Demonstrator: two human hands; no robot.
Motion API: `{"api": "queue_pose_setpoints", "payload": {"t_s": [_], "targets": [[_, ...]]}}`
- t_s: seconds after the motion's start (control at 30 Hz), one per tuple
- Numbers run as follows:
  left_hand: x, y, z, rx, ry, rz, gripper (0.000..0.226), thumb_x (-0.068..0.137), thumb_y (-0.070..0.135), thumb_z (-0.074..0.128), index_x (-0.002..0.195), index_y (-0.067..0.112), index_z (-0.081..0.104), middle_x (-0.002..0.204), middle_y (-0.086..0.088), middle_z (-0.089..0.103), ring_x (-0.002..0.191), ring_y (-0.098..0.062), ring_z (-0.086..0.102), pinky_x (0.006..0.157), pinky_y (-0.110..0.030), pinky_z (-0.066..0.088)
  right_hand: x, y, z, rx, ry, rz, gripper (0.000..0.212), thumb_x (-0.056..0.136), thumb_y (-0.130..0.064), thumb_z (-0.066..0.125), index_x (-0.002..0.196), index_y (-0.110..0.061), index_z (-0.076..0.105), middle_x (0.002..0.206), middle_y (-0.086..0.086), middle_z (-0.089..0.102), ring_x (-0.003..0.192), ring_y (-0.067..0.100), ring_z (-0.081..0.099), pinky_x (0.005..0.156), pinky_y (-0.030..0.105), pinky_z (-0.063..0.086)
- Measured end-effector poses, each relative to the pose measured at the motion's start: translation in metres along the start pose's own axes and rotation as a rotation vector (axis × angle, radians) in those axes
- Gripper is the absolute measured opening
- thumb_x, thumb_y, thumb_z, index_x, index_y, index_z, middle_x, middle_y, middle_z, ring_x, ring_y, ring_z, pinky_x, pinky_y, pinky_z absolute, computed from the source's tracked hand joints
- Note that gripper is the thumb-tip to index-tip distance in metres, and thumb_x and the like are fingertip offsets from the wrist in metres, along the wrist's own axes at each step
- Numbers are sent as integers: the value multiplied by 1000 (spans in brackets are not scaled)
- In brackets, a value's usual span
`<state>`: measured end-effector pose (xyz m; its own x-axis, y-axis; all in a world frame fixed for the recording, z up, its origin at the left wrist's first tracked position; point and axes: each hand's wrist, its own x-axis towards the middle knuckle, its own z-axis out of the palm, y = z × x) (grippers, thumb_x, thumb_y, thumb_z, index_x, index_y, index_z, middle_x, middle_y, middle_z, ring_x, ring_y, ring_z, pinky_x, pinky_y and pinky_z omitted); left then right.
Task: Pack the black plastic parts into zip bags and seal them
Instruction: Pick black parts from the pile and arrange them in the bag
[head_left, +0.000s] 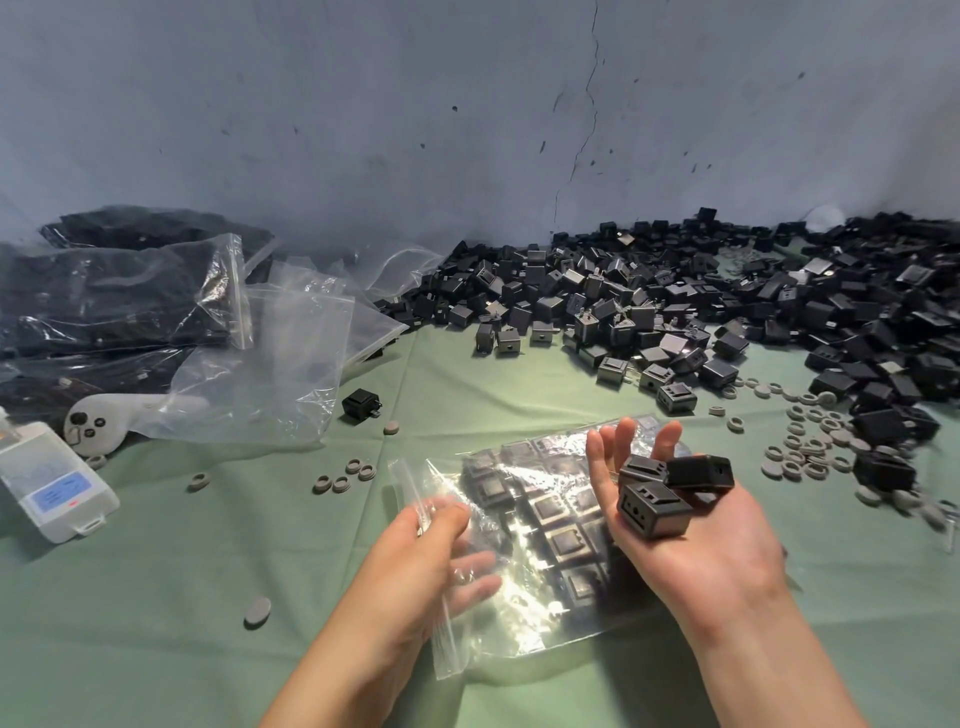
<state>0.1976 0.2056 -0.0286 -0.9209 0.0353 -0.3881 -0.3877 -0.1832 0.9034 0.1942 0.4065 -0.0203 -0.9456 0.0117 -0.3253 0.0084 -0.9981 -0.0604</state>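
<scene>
Three parts (657, 506) on right hand (696, 556) — left hand (415, 551) blurry at bag (519, 613).

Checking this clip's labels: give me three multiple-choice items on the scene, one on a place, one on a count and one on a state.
1. Where does the loose pile of black parts lie?
A. at the right, against the wall
B. inside a box
C. in a bucket

2. How many black parts rest on the right hand?
A. one
B. three
C. six

3. What is the left hand doing?
A. lying flat on the cloth
B. holding a single part
C. pinching the zip bag at its edge

Key:
1. A, the pile spreads along the wall at the right.
2. B, three sit on the upturned palm.
3. C, its thumb and fingers pinch the zip strip.
</scene>
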Motion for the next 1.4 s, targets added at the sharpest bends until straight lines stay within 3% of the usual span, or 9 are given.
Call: {"api": "queue_pose_setpoints", "payload": {"t_s": [0.3, 0.5, 0.6, 0.73, 0.83, 0.93, 1.03, 1.23, 1.4], "targets": [[3, -1, -1, -87, 4, -39, 18, 95, 19, 64, 106, 5, 64, 106, -22, 68, 84, -30, 75, 67, -36, 62, 2, -1, -3, 26, 11, 27, 20, 98, -26, 48, 96, -22, 68, 116, 9, 67, 99, 29, 69, 93, 49, 54], [0, 1, -12, 531, 528, 474, 35, 97, 31, 46, 130, 27, 58, 95, -3, 70, 69, -16, 67, 75, -38, 52, 2, 4, -4, 0, 6, 35, 21, 97, -29, 49, 92, -23, 68, 115, 7, 69, 99, 29, 70, 96, 49, 52], [-21, 5, 9, 518, 342, 669, 23, 95, 43, 48, 115, 48, 59, 82, 12, 67, 67, -8, 63, 58, -24, 54, 1, 13, -2, -62, -10, 41, 18, 93, -28, 53, 85, -22, 68, 111, 6, 71, 100, 29, 70, 99, 50, 50], [-33, -11, 44, 575, 31, 669, 30, 87, 67, 47, 107, 49, 61, 94, 22, 62, 76, -2, 63, 64, -10, 46, 0, 32, -3, -206, -63, 57, 21, 93, -29, 49, 79, -23, 63, 107, 7, 70, 96, 29, 69, 98, 47, 50], [-34, -20, 53, 676, -8, 680, 52, 70, 77, 42, 106, 45, 61, 102, 20, 52, 85, 0, 58, 69, -7, 40, -4, 41, -3, -233, -36, 54, 31, 93, -33, 48, 68, -21, 63, 97, 5, 72, 77, 29, 71, 74, 44, 60], [-32, -20, 50, 630, -55, 626, 37, 72, 70, 58, 100, 45, 57, 104, 25, 52, 84, 2, 58, 67, -7, 41, -6, 40, -1, -252, -29, 76, 32, 91, -32, 46, 66, -21, 61, 92, 1, 68, 77, 25, 64, 61, 33, 56], [-34, -16, 48, 577, -79, 642, 31, 77, 57, 70, 100, 45, 52, 104, 31, 59, 82, 3, 60, 64, -6, 41, -3, 36, -2, -227, -19, 99, 20, 91, -27, 44, 79, -23, 59, 93, 3, 63, 79, 23, 59, 68, 36, 51], [-19, 17, -9, 377, 338, 523, 24, 76, 46, 75, 96, 39, 62, 93, 14, 71, 70, -3, 67, 60, -25, 51, -2, 26, -1, 12, -1, 4, 24, 90, -12, 43, 68, -16, 52, 82, 6, 62, 69, 21, 58, 67, 32, 47], [-13, 11, -47, 657, 417, 281, 17, 85, 27, 75, 96, 28, 62, 93, 5, 71, 82, -26, 68, 85, -49, 55, -2, 20, 1, 2, -35, -6, 17, 80, -11, 42, 68, -19, 50, 75, -2, 58, 57, 14, 56, 59, 26, 44]]}}
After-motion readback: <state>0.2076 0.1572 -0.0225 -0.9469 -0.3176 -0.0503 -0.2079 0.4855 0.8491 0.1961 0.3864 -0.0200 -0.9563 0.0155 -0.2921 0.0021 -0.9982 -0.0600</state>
